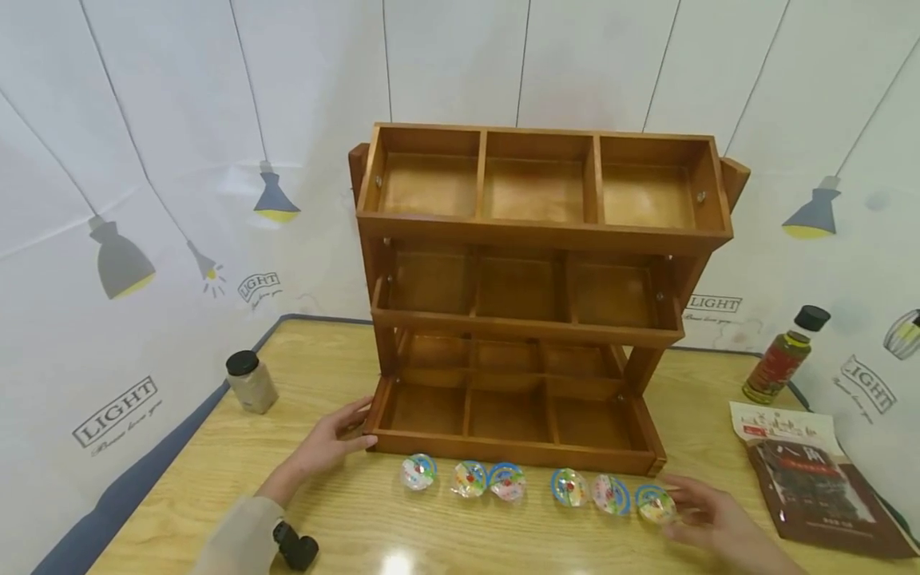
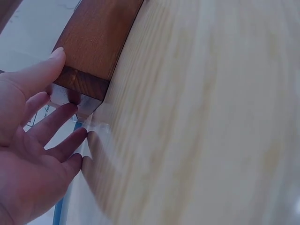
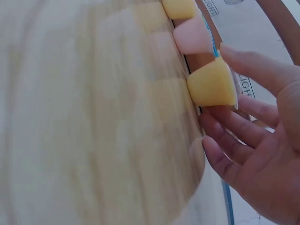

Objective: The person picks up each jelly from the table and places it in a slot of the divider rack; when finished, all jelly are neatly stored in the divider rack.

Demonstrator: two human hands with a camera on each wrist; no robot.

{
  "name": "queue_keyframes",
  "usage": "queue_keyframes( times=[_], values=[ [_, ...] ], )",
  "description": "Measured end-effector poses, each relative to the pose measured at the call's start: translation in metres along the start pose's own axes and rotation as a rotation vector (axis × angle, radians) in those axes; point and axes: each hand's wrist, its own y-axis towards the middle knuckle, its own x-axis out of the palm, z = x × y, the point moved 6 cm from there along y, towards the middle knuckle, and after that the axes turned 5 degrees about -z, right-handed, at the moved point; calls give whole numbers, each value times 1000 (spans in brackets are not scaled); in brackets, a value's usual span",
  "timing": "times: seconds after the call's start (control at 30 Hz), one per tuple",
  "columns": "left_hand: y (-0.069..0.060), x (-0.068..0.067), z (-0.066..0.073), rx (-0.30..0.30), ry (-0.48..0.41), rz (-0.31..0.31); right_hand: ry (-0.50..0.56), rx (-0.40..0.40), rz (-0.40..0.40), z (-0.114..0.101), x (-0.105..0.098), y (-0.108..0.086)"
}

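Six small jelly cups (image 1: pixel 507 481) stand upright, lids up, in an uneven row on a pale wood-grain table (image 1: pixel 345 519). The row runs just in front of a three-tier brown wooden rack (image 1: pixel 546 233), its tiers divided into compartments. From where I stand, the second and third cups from the left sit close together, with a gap before the last three.

The person's right hand (image 1: pixel 707 515) is at the row's right end, thumb and fingers curled around the rightmost cup (image 1: pixel 656 504), which is filled with yellow. The left hand (image 1: pixel 331 443) touches the rack's lower front left corner, thumb against the wood, other fingers loosely spread and relaxed.

Left of the rack is a black-lidded jar (image 1: pixel 251 382); to the right, a black-capped bottle with a red label (image 1: pixel 783 355) stands behind a brown packet (image 1: pixel 826 487). The wall covering (image 1: pixel 446 72) shows printed hanging lamps and the word LIGHT.
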Motion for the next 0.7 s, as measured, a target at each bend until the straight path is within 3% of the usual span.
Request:
queue_keyframes(
  times=[0.53, 0.6, 0.7],
  values=[
    [0, 5, -4, 20, -63, 2, -22, 31, 113, -9, 9, 1],
    [0, 6, -4, 22, -66, 4, -14, 42, 154, -12, 8, -1],
    [-1, 9, -4, 27, -53, 6, -12, -6, 259, -23, 4, -1]
  ],
)
